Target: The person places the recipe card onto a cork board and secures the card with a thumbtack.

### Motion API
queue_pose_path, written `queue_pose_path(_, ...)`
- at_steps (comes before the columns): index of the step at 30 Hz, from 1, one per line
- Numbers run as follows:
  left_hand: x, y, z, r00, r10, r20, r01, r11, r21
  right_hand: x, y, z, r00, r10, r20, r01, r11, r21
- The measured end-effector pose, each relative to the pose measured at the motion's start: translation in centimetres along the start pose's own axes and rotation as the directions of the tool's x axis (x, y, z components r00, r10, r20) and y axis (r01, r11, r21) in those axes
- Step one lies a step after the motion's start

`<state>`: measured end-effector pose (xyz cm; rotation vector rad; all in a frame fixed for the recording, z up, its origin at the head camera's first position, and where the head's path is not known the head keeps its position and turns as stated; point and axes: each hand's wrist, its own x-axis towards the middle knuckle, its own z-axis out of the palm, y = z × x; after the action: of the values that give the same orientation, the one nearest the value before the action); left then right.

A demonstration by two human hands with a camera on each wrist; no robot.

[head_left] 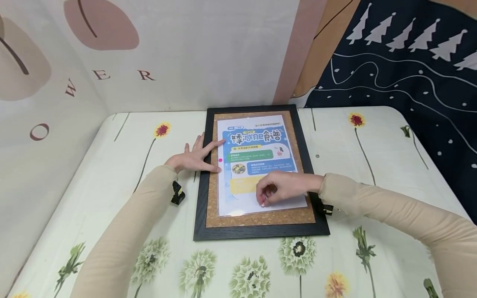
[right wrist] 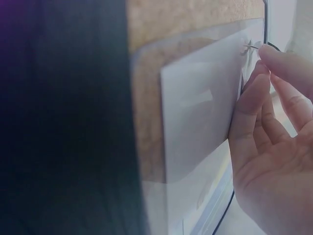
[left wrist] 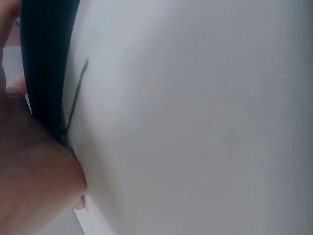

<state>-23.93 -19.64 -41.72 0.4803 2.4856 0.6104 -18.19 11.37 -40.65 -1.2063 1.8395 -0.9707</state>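
A black-framed cork board (head_left: 261, 231) lies on the table, with a laminated blue and white poster (head_left: 242, 207) on its cork. My left hand (head_left: 193, 159) rests spread across the left side of the frame, its thumb and a finger reaching onto the poster's left edge. Over the poster's lower part, my right hand (head_left: 279, 186) pinches a small push pin (right wrist: 253, 47) between thumb and fingertips. In the right wrist view the pin's thin metal needle points at the sheet; whether it touches is hard to tell. A pink dot, seemingly a pin head (head_left: 220, 160), sits at the poster's left edge.
A white flower-print cloth (head_left: 164, 223) covers the table. Behind it hangs a pale printed curtain (head_left: 205, 54), and at the right a dark cloth with white trees (head_left: 391, 78). A small round spot (head_left: 317, 156) lies right of the frame.
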Motion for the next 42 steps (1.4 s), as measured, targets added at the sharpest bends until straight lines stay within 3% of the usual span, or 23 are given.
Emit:
queue_pose_path(8,-0.14,0.12,0.0,1.0,-0.005,-0.001,0.005,1.0,-0.011,0.25,0.22,0.07,1.0,0.02,-0.001,-0.02,1.0,-0.019)
queue_pose_path(18,-0.11,0.23,0.05,1.0,-0.008,-0.003,0.008,1.0,-0.001,0.45,0.43,-0.09,0.999,0.04,-0.002,-0.04,0.997,0.06)
queue_pose_path(34,0.11,-0.18,0.18,1.0,-0.012,-0.003,0.012,1.0,-0.009,0.72,0.1,0.02,0.998,0.067,-0.011,-0.068,0.998,-0.002)
queue_pose_path(42,0.11,-0.12,0.18,1.0,-0.001,-0.004,0.001,1.0,-0.01,0.59,-0.02,0.44,0.994,0.106,-0.029,-0.104,0.993,0.059)
